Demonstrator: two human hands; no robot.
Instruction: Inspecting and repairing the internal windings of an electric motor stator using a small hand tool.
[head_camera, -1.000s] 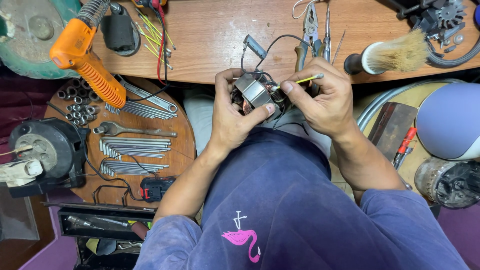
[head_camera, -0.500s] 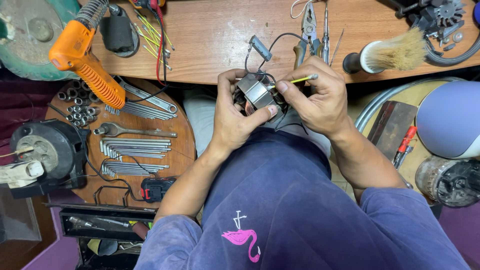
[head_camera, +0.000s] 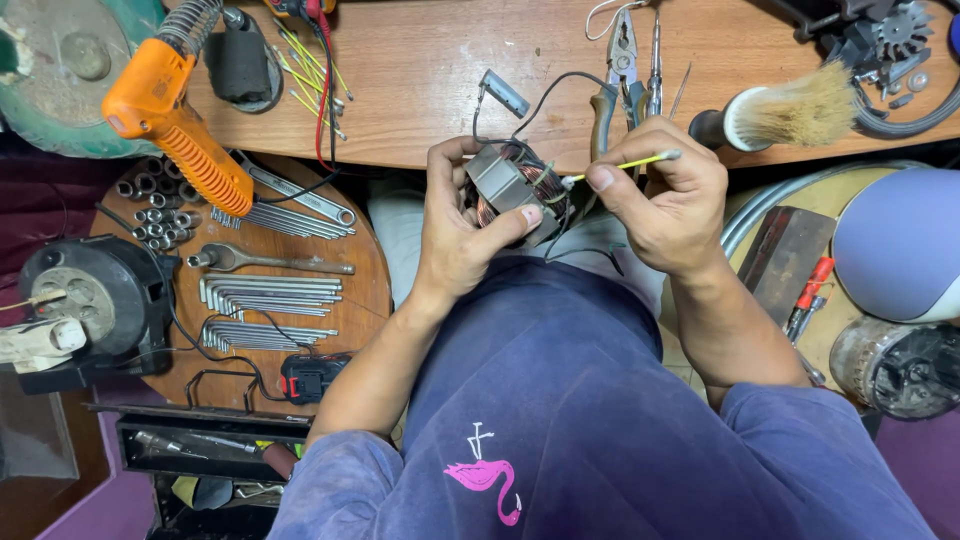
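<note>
My left hand (head_camera: 462, 232) grips a small motor stator (head_camera: 512, 188), a grey metal block wound with copper wire, held above my lap at the bench edge. Black leads (head_camera: 530, 105) run from it up onto the wooden bench (head_camera: 430, 95). My right hand (head_camera: 665, 195) pinches a thin yellow sleeved wire (head_camera: 628, 164) between thumb and fingers, its near end at the stator's right side.
An orange heat gun (head_camera: 170, 110) lies at the upper left. A round wooden board (head_camera: 355, 290) carries wrenches and sockets. Pliers (head_camera: 622, 60) and a brush (head_camera: 785, 115) rest on the bench. A grey cable reel (head_camera: 95, 300) sits far left, a blue-grey dome (head_camera: 900, 245) at right.
Both hands have stayed at the bench edge. My right hand has shifted slightly rightward, drawing the yellow wire out from the stator.
</note>
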